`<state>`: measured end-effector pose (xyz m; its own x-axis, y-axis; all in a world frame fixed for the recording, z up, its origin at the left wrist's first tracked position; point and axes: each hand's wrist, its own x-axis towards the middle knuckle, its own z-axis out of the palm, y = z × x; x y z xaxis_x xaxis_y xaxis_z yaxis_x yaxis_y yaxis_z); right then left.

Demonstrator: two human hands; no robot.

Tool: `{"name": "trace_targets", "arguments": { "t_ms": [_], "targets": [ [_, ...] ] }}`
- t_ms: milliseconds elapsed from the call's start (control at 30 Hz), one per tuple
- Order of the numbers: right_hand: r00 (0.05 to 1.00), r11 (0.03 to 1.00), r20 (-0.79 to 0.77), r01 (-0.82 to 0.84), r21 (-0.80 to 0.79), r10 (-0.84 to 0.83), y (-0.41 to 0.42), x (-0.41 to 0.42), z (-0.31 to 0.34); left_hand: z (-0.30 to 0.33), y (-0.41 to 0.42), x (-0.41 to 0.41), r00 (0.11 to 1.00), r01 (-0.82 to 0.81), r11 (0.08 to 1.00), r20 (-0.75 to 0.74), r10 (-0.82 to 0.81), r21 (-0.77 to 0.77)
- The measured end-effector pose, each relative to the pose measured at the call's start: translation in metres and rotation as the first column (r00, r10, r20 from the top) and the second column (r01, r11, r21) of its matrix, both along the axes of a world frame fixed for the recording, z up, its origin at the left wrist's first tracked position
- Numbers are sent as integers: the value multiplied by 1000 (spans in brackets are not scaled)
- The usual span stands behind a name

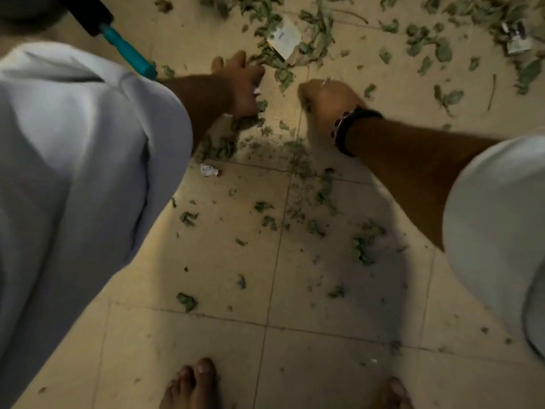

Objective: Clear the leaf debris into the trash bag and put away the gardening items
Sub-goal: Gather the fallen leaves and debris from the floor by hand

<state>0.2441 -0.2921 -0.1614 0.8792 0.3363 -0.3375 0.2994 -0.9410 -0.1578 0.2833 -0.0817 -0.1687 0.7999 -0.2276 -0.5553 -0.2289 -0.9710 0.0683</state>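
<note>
A person bends over a tiled floor (339, 364) with both hands down in the leaves (318, 33). The leaves lie all over the floor, thickest at 12 o'clock and 1 o'clock, with a small heap (221, 149) just under the left arm at 9 o'clock from the middle. The left hand (244, 87) rests on the leaves with its fingers spread flat, as if raking them in. The right hand (327, 98) is curled into a fist; it may be holding a few bits, but I cannot tell. The leaves look dry, light and crumbly, so they will likely break and slip out if pinched. It seems best to scoop a pile between two cupped hands from underneath. A white card (284, 36) lies among the leaves at 12 o'clock, and a crumpled white scrap (209, 170) sits near the heap. A tool with a blue handle (129, 51) pokes out at 10 o'clock. No trash bag shows, so I cannot say what is in it.
</note>
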Motion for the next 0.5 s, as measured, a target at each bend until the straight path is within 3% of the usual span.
{"name": "trace_targets", "arguments": {
  "t_ms": [100, 200, 333, 400, 433, 500],
  "targets": [
    [996, 997, 46, -82, -17, 82, 5, -64, -10, -17, -3, -40, 994, -89, 991, 58, 95, -100],
    [988, 988, 48, -151, 25, 150, 6, -133, -8, -24, -13, -124, 978, 49, 979, 208, -7, -196],
    [966, 961, -3, -256, 105, 257, -14, -200, 4, -15, -14, -241, 981, 181, 922, 131, -144, -342],
    [953, 939, -38, -291, 184, 302, -31, -216, 10, -3, -2, -259, 977, 212, 855, 128, -172, -473],
    [967, 943, -45, -235, 235, 253, -40, -215, 15, 2, 4, -254, 975, 212, 823, 169, -143, -527],
    [998, 977, -56, 19, 212, -7, -61, -199, 29, 9, 18, -230, 960, 170, 837, 280, -21, -519]
  ]
}}
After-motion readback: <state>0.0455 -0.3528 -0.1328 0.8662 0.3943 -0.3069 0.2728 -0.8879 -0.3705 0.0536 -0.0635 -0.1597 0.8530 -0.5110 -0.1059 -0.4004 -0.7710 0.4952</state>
